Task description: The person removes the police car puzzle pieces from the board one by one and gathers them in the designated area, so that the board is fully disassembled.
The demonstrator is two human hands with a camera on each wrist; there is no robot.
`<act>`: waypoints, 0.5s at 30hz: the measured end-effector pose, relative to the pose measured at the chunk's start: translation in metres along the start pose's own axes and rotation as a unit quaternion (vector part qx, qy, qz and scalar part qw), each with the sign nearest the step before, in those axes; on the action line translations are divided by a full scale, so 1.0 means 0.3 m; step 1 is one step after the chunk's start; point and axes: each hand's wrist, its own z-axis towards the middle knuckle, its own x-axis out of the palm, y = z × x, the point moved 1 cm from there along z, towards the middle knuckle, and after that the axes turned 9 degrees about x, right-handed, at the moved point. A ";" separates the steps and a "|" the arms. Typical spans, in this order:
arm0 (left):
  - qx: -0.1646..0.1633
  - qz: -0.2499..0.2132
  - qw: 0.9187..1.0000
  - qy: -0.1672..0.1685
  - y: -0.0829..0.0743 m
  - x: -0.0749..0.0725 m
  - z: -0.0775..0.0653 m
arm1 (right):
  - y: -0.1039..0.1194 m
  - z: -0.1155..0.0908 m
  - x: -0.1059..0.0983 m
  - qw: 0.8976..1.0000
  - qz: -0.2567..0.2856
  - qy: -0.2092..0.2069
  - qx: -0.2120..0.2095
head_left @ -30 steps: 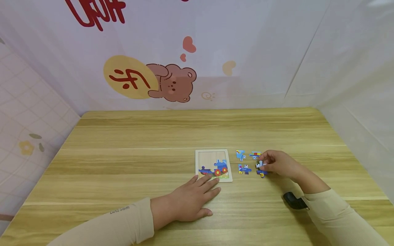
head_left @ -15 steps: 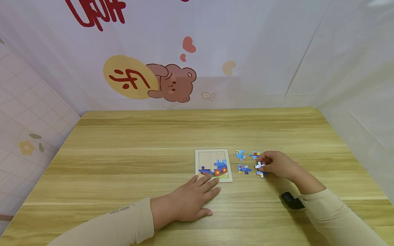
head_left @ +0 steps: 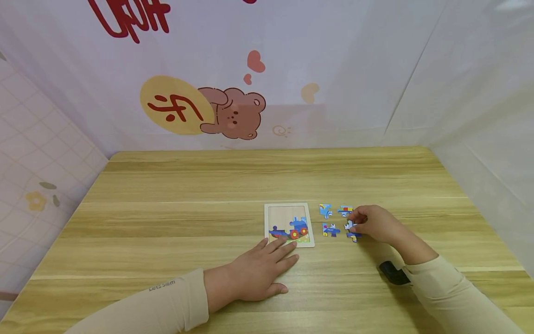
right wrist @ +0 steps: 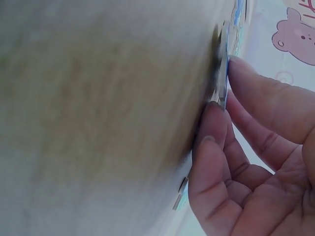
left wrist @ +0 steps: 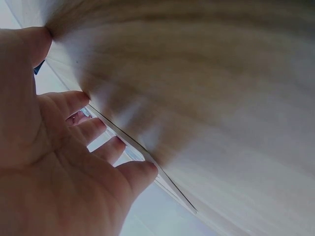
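Wooden tabletop (head_left: 187, 185) fronts printed wall (head_left: 354, 51), left hand (head_left: 259, 272) spread, right hand (head_left: 377, 224) pinching puzzle piece (right wrist: 224, 73).

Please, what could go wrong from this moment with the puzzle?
The puzzle piece pinched by the right hand might slip from the fingers.
That hand is close to a loose piece with red and yellow blocks and could nudge it.
The left hand has fingertips at the near edge of the frame; a push could shift it.

Left fingers (head_left: 288, 264) spread; right fingers (right wrist: 210, 172) curled in pinch.
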 end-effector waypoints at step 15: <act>0.003 -0.001 1.000 -0.003 0.001 0.001 -0.002 | 0.013 0.000 0.004 1.000 -0.010 -0.008 0.005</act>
